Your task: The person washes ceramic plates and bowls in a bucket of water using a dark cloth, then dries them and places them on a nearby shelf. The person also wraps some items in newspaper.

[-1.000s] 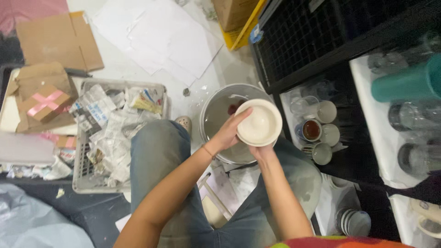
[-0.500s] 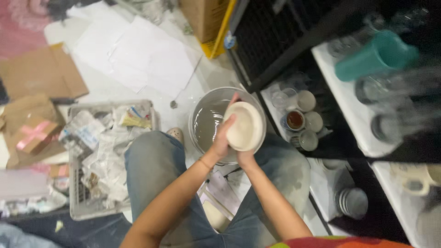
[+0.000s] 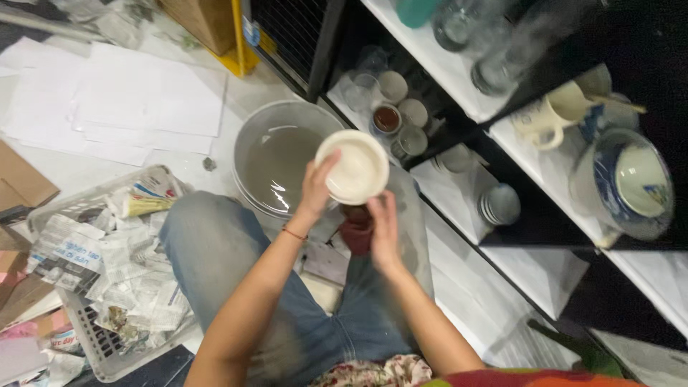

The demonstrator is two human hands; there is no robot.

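Seated person lifts a cream bowl clear of a water basin.

Nearest, the right hand (image 3: 382, 228) has let go of the bowl and now pinches a dark red cloth (image 3: 356, 231). The left hand (image 3: 316, 188) alone holds the cream ceramic bowl (image 3: 353, 166), grip closed on its rim, over the grey water basin (image 3: 276, 158). Beyond, cups (image 3: 401, 118) fill a shelf.

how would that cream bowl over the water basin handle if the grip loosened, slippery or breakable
The cream bowl looks like glazed ceramic, so probably rigid and breakable if dropped. It is held over the water basin, so its surface may be wet and slippery. Only the left hand grips its rim while the right hand holds a dark red cloth, so it could tilt.
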